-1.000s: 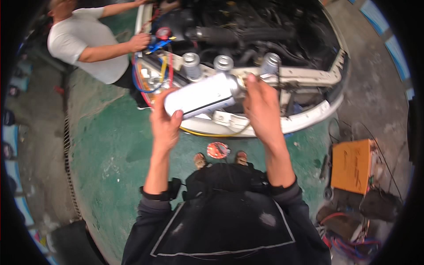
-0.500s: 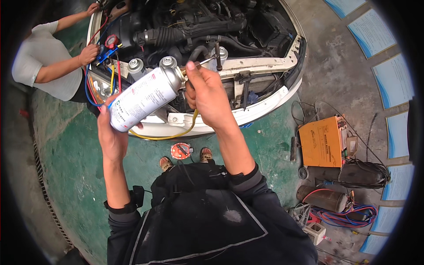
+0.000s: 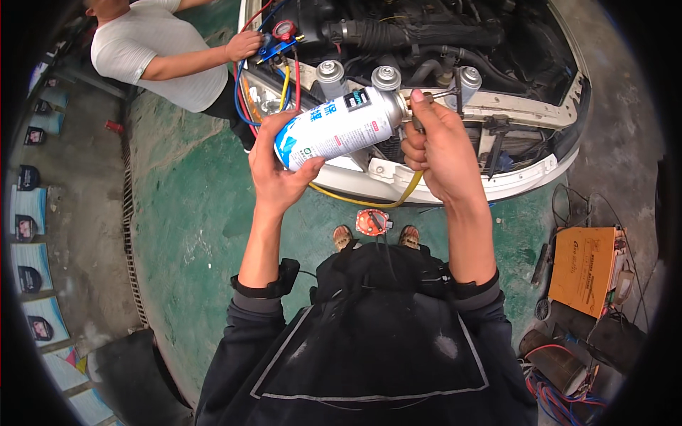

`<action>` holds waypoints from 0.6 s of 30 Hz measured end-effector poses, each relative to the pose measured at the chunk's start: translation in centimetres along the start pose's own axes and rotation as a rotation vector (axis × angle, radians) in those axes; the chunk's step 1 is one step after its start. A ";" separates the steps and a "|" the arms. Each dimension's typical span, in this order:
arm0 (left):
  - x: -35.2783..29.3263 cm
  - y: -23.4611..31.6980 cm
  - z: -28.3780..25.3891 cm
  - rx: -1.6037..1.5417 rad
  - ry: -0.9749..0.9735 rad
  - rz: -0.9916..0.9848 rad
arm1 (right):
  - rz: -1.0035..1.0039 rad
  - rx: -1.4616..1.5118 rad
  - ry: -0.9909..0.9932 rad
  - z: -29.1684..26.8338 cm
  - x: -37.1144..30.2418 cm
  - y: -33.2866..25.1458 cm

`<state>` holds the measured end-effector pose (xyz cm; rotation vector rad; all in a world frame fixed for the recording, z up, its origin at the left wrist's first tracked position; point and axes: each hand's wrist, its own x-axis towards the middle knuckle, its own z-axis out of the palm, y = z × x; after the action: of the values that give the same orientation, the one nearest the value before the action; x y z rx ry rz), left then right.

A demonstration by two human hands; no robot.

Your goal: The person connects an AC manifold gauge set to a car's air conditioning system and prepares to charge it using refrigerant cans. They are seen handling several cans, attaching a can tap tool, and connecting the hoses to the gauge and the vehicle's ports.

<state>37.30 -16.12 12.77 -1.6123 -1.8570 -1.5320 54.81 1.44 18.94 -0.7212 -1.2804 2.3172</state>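
Observation:
My left hand [image 3: 273, 174] is wrapped round the base of a white and blue refrigerant can [image 3: 341, 135], which lies tilted with its top toward the right. At the can's neck, my right hand [image 3: 446, 145] grips a can tap valve [image 3: 406, 106], its thumb along the top and its fingers curled beneath. The valve's thin stem and dark cross handle [image 3: 458, 91] stick out past the thumb. A yellow hose [image 3: 355, 201] hangs from below my right hand and loops left; its joint with the valve is hidden by the fingers.
Several similar cans [image 3: 331, 82] stand along the front of a white car's open engine bay [image 3: 419, 50]. On the left, a co-worker's hand [image 3: 244, 46] holds a gauge manifold [image 3: 277, 46] with coloured hoses. An orange-red device [image 3: 371, 221] lies between my feet; an orange machine [image 3: 581, 270] stands right.
The view has swung left, so the scene sits further right. The can has rolled in my left hand, showing more of its blue print, and lies nearer level. My right hand still grips the valve.

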 end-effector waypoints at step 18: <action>-0.7 0.3 0.4 -0.485 0.140 -0.513 | -0.360 -0.372 0.080 2.0 -0.5 1.1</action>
<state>37.93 -16.19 12.24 -1.1814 -2.0262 -2.3956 53.85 -0.68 19.00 -0.6254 -1.6709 1.7711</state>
